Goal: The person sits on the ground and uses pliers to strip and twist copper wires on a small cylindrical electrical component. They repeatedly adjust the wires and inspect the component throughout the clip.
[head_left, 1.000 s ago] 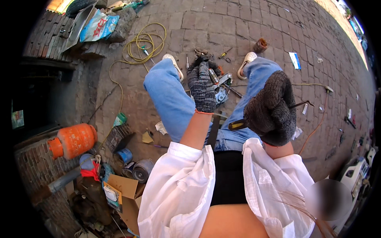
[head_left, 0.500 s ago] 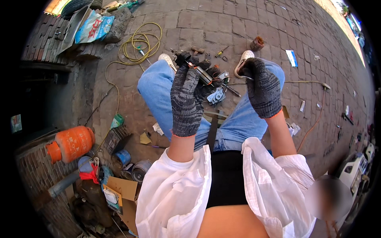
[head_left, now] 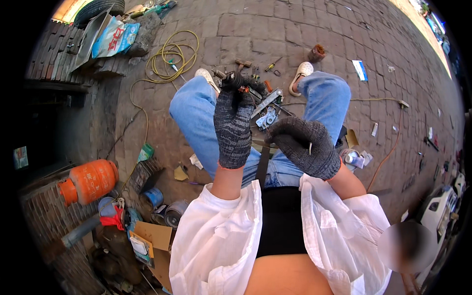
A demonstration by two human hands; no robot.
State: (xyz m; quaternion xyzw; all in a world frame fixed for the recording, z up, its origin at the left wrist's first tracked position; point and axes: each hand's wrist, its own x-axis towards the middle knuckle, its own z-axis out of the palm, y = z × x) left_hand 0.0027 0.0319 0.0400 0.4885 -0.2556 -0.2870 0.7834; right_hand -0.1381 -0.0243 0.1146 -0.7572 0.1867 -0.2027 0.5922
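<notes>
My left hand (head_left: 231, 132), in a grey knitted glove, is closed around a dark motor part. A ribbed metal end of the motor part (head_left: 220, 74) points up and left, and reddish bits show by the fingertips. The glove hides most of its body. My right hand (head_left: 305, 147), gloved alike, is closed over my lap, fingers pointing left. From it a thin pale tip of a slim rod (head_left: 310, 148) sticks out; the rest is covered. Just beyond my hands lie a flat metal bar (head_left: 267, 102) and a blue-grey metal part (head_left: 266, 119).
A hammer (head_left: 243, 63) and a yellow screwdriver (head_left: 273, 64) lie on the brick paving between my shoes. A coiled yellow hose (head_left: 168, 58) is at the far left. An orange gas cylinder (head_left: 93, 181) and a cardboard box (head_left: 155, 236) are on the left.
My right hand has come left and nearer, from over my right knee to above my lap. In my left hand the motor part has turned, and its long silvery body no longer shows.
</notes>
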